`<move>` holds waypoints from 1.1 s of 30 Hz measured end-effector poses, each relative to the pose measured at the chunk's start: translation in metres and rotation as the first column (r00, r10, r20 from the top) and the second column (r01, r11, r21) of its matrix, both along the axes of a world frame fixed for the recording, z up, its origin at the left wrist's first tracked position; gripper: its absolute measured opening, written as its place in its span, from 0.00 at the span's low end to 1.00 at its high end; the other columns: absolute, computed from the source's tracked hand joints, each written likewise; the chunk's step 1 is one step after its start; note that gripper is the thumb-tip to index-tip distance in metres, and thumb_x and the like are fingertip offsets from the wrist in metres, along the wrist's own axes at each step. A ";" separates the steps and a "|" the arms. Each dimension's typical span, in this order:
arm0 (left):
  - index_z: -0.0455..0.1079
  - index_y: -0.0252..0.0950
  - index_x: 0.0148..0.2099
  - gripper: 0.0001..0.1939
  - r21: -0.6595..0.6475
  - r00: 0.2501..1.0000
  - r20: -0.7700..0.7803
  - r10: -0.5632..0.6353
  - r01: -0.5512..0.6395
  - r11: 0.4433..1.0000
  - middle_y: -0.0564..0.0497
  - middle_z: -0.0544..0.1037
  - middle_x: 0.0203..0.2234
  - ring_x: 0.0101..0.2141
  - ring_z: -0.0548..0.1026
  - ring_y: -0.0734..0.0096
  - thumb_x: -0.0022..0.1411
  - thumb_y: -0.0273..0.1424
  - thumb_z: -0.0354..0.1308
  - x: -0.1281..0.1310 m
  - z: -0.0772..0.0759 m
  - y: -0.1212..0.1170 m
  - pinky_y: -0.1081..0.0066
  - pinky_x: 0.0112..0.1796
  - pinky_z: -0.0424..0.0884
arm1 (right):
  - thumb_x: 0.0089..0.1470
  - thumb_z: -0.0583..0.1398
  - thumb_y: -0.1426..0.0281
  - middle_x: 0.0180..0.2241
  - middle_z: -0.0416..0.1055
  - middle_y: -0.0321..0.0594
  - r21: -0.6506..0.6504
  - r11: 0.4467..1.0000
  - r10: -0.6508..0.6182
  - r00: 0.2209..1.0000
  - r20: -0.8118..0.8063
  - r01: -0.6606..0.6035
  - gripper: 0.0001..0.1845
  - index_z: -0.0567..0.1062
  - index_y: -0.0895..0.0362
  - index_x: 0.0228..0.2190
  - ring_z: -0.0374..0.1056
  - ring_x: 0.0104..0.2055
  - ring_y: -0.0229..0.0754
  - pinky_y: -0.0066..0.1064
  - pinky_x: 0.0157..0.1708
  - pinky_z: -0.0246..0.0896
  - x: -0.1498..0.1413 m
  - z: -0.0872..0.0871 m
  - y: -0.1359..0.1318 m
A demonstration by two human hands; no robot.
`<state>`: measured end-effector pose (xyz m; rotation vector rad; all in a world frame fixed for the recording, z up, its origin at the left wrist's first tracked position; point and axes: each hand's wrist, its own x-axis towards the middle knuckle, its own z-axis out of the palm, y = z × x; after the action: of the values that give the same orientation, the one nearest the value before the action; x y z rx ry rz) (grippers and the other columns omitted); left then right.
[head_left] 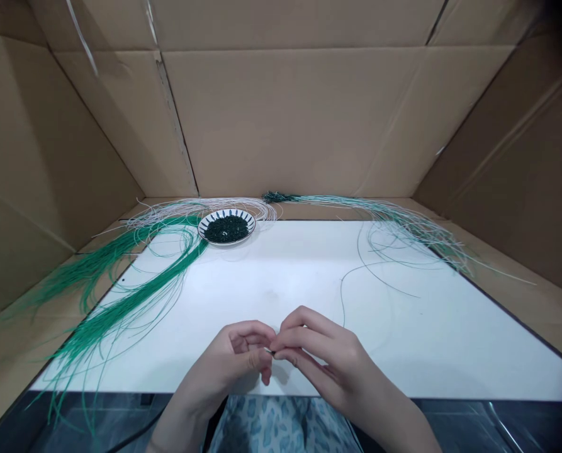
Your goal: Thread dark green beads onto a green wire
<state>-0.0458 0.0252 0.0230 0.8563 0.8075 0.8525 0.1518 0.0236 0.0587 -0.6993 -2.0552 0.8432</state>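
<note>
My left hand (226, 365) and my right hand (321, 355) meet low in the middle of the white board (271, 283). Their fingertips pinch a tiny dark piece (272, 353), perhaps a bead on a thin strand, though my fingers hide most of it. A round plate (243, 217) with a dark-and-white patterned rim holds a heap of dark green beads (226, 229) at the far edge of the board. A thin dark wire (356, 269) curves across the board, well to the right of my right hand.
A long bundle of green strands (120, 302) spills over the board's left edge. Pale strands (205, 206) arc behind the plate, and a pale-green bundle (394, 220) lies at the far right. Cardboard walls (285, 113) surround the board. Patterned fabric (281, 428) shows below its near edge.
</note>
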 end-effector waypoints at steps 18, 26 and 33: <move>0.83 0.33 0.25 0.23 -0.066 0.968 -0.252 -0.005 -0.012 0.998 0.53 0.72 0.10 0.12 0.64 0.81 0.38 0.49 0.78 0.001 0.003 -0.003 0.79 0.14 0.55 | 0.65 0.60 0.77 0.38 0.76 0.41 -0.003 0.999 0.032 0.973 0.230 -0.032 0.08 0.78 0.57 0.43 0.74 0.40 0.41 0.28 0.39 0.68 0.011 0.006 -0.001; 0.83 0.31 0.30 0.14 0.028 0.894 -0.420 0.156 -0.159 0.987 0.55 0.70 0.08 0.12 0.62 0.80 0.47 0.38 0.74 0.001 0.000 0.002 0.78 0.17 0.58 | 0.52 0.72 0.64 0.51 0.77 0.42 -0.180 0.978 -0.050 0.961 0.271 0.102 0.26 0.73 0.53 0.51 0.72 0.55 0.48 0.36 0.56 0.65 0.035 0.002 0.026; 0.82 0.32 0.27 0.13 0.118 0.848 -0.445 0.287 -0.262 0.958 0.49 0.78 0.17 0.14 0.63 0.80 0.47 0.38 0.72 0.003 0.006 0.000 0.77 0.17 0.56 | 0.57 0.68 0.61 0.41 0.78 0.36 -0.312 0.936 -0.045 0.932 0.359 0.166 0.23 0.70 0.48 0.52 0.73 0.46 0.46 0.40 0.52 0.64 0.060 -0.002 0.026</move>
<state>-0.0428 0.0256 0.0288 1.0233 1.3554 0.9376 0.2121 0.0498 0.0569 -1.2151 -2.1740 1.0848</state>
